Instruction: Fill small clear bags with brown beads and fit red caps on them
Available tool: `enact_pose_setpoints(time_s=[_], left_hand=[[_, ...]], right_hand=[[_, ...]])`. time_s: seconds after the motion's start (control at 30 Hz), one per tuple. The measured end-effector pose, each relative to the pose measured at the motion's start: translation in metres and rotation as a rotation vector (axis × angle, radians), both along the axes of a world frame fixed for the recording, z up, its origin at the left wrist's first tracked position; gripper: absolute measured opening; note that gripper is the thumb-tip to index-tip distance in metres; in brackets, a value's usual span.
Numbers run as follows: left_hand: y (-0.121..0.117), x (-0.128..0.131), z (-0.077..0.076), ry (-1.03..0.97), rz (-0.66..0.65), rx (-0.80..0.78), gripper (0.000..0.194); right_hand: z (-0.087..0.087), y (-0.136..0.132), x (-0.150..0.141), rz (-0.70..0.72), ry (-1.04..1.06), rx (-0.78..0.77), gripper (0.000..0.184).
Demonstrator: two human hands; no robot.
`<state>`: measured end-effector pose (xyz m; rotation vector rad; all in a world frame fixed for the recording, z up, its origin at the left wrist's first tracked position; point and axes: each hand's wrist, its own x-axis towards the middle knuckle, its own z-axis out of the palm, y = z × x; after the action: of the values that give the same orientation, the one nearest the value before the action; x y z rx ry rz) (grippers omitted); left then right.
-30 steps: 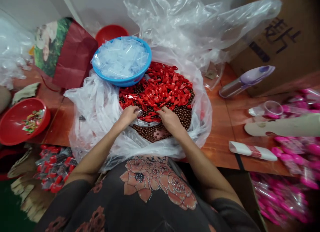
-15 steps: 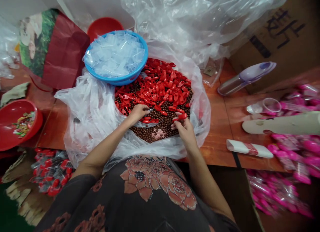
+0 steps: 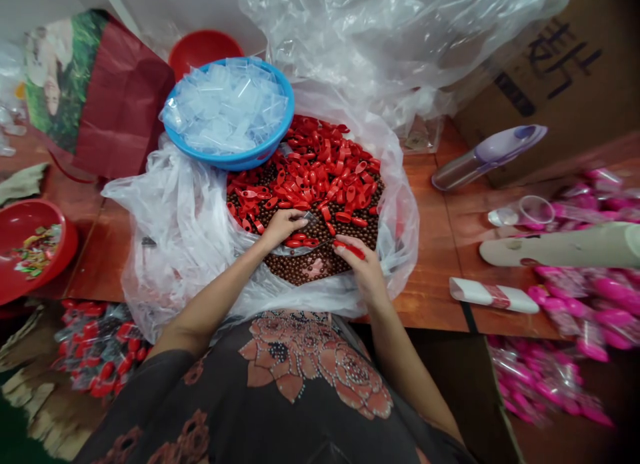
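Note:
A heap of glossy red plastic pieces (image 3: pixel 320 161) lies over a bed of small brown beads (image 3: pixel 300 267), inside a clear plastic liner (image 3: pixel 165 231). My left hand (image 3: pixel 283 227) rests above the beads, its fingertips pinching a small clear plastic item (image 3: pixel 311 217). An elongated red piece (image 3: pixel 349 249) is gripped in the fingers of my right hand (image 3: pixel 363 267), close to my left hand. A blue basin (image 3: pixel 240 163) full of small clear plastic bags (image 3: pixel 225 107) sits against the top of the heap.
A red basin (image 3: pixel 30 247) of mixed bits stands at the left of the wooden table (image 3: pixel 430 264), with a red bowl (image 3: pixel 200 51) behind the blue basin. Pink packaged goods (image 3: pixel 595 297) lie at right, below a cardboard box (image 3: pixel 550 84). Bagged red items (image 3: pixel 95 347) lie below the table's edge.
My right hand has taken a red piece from the heap, moved right, and come back toward my left hand. My left hand has shifted slightly. The view has drifted a little.

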<state>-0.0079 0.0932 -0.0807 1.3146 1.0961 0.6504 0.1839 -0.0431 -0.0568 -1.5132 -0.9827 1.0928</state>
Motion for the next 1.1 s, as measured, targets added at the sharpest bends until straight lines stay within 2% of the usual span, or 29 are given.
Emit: enact_pose_setpoints(time_s=[0.1, 0.17, 0.27, 0.4, 0.53, 0.63, 0.77, 0.83, 0.97, 1.1], left_hand=[[0.001, 0.003, -0.002, 0.089, 0.000, 0.056, 0.028], [0.001, 0.006, -0.004, 0.111, 0.003, 0.076, 0.026], [0.002, 0.008, -0.006, 0.047, 0.003, 0.044, 0.028], [0.000, 0.009, -0.004, -0.159, 0.005, -0.139, 0.038], [-0.002, 0.007, 0.003, -0.236, 0.022, -0.223, 0.044], [-0.004, 0.002, 0.013, -0.273, 0.023, -0.212, 0.048], [-0.014, -0.005, 0.030, -0.364, 0.008, -0.190, 0.052], [-0.022, -0.007, 0.038, -0.377, -0.009, -0.171, 0.050], [-0.041, -0.006, 0.049, -0.374, -0.062, -0.167, 0.046], [-0.054, -0.006, 0.055, -0.323, -0.066, -0.117, 0.042]], right_hand=[[-0.002, -0.003, -0.003, 0.102, -0.406, 0.029, 0.032], [-0.001, -0.006, -0.005, 0.137, -0.579, 0.021, 0.035], [0.002, -0.010, -0.007, 0.189, -0.709, 0.003, 0.035], [0.000, -0.014, -0.004, 0.269, -0.776, -0.007, 0.036], [-0.005, -0.015, 0.002, 0.316, -0.756, 0.041, 0.035], [-0.003, -0.012, 0.006, 0.242, -0.605, 0.083, 0.036], [0.012, -0.001, 0.006, 0.058, -0.330, 0.127, 0.037], [0.023, 0.008, 0.003, 0.008, -0.247, 0.154, 0.036], [0.043, 0.025, -0.010, 0.010, -0.214, 0.257, 0.030], [0.050, 0.031, -0.021, 0.080, -0.261, 0.287, 0.026]])
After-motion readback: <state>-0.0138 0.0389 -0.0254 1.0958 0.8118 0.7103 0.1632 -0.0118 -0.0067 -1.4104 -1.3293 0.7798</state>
